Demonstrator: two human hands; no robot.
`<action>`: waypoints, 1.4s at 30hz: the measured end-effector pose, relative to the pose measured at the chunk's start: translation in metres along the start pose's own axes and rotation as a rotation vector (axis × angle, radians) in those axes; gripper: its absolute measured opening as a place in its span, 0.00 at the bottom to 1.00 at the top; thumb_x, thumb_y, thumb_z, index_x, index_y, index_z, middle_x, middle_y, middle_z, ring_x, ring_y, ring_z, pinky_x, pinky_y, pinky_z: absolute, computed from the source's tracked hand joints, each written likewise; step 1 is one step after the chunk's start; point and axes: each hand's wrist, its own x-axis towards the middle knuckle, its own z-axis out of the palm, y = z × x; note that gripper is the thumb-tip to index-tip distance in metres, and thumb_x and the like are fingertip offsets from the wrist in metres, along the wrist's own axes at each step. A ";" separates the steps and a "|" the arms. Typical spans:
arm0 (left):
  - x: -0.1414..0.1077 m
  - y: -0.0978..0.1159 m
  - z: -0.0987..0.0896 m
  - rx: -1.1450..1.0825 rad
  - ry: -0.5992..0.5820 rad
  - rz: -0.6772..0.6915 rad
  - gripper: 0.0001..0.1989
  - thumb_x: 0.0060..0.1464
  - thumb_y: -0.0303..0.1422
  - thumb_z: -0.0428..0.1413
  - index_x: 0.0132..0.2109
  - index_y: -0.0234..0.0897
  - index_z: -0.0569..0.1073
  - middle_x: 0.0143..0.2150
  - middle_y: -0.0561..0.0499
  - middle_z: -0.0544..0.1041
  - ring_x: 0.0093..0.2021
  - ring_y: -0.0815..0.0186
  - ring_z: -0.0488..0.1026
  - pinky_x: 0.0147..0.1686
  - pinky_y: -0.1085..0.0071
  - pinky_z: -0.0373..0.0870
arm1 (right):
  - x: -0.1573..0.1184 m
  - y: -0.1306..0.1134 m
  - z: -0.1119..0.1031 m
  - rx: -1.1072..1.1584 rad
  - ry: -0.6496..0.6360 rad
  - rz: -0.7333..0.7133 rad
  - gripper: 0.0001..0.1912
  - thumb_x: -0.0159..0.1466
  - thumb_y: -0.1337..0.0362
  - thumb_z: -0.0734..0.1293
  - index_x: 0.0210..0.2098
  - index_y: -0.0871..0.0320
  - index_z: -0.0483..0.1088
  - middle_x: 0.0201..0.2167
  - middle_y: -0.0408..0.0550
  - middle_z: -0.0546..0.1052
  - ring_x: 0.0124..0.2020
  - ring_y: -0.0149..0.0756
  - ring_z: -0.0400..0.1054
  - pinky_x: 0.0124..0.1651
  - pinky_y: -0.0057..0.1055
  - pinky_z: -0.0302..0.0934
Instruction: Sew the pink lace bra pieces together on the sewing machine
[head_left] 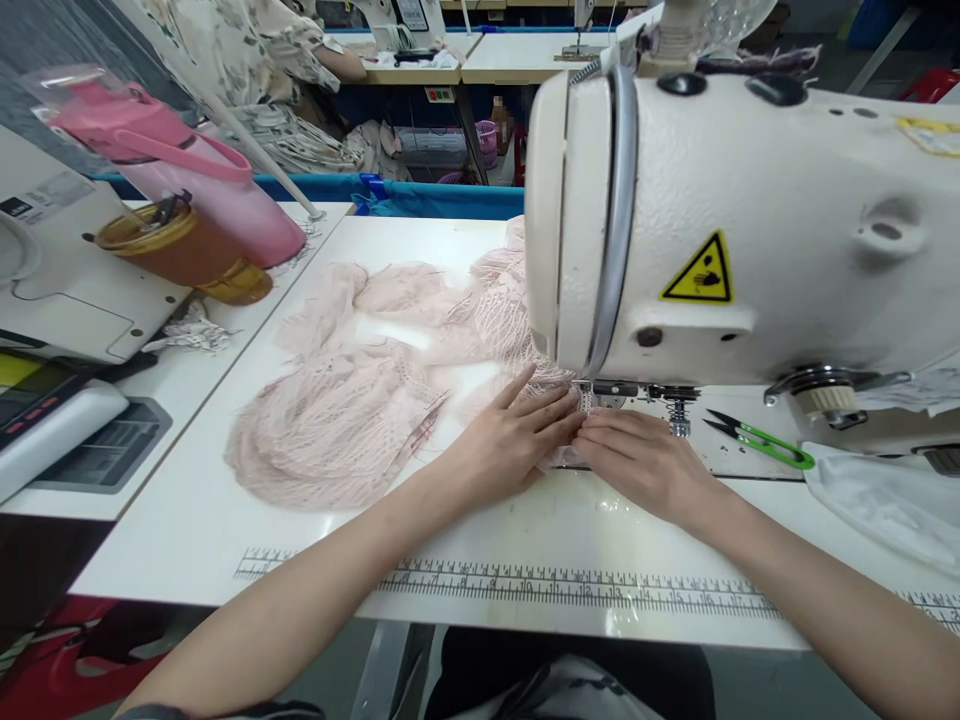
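Pale pink lace fabric (337, 420) lies in loose folds left of the sewing machine (720, 230) and runs under its head. My left hand (517, 435) lies flat on the fabric beside the presser foot (587, 392), fingers stretched and somewhat apart. Just right of the foot, my right hand (637, 455) has its fingers together at the fabric's edge, thumb hidden underneath. The fingertips of both hands nearly meet in front of the needle area. Green-handled thread snips (772, 447) rest on the machine bed to the right of my right hand.
A printed ruler strip (525, 583) runs along the table's front edge. White cloth (885, 500) lies at right. On the left stand a pink bottle (217, 195) and an amber cup (187, 250). Across the way, another person's arm (341, 63) shows near a second table (525, 55).
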 end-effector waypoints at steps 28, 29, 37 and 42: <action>0.006 0.003 0.000 0.078 -0.021 -0.094 0.21 0.64 0.32 0.46 0.61 0.32 0.67 0.61 0.44 0.70 0.62 0.56 0.65 0.67 0.49 0.48 | 0.005 0.009 0.003 -0.053 -0.014 -0.002 0.12 0.65 0.77 0.60 0.39 0.58 0.72 0.41 0.44 0.79 0.48 0.33 0.71 0.53 0.34 0.65; 0.006 0.003 0.000 0.081 -0.023 -0.099 0.21 0.64 0.32 0.46 0.61 0.32 0.67 0.61 0.44 0.70 0.62 0.56 0.65 0.67 0.49 0.48 | 0.006 0.010 0.003 -0.055 -0.010 -0.006 0.12 0.65 0.78 0.60 0.40 0.58 0.72 0.41 0.44 0.79 0.48 0.33 0.71 0.53 0.34 0.65; 0.007 0.007 0.001 0.128 0.006 -0.099 0.21 0.64 0.32 0.46 0.61 0.31 0.67 0.60 0.42 0.70 0.61 0.55 0.66 0.67 0.48 0.49 | 0.007 0.011 -0.004 -0.159 0.003 -0.004 0.12 0.63 0.79 0.60 0.38 0.60 0.71 0.40 0.42 0.79 0.43 0.30 0.72 0.35 0.28 0.61; 0.008 0.009 0.002 0.143 0.016 -0.103 0.20 0.64 0.34 0.47 0.60 0.31 0.67 0.60 0.41 0.70 0.61 0.54 0.66 0.66 0.47 0.51 | 0.006 0.011 -0.008 -0.274 -0.035 0.050 0.12 0.64 0.77 0.60 0.37 0.57 0.71 0.41 0.40 0.79 0.36 0.28 0.71 0.29 0.31 0.53</action>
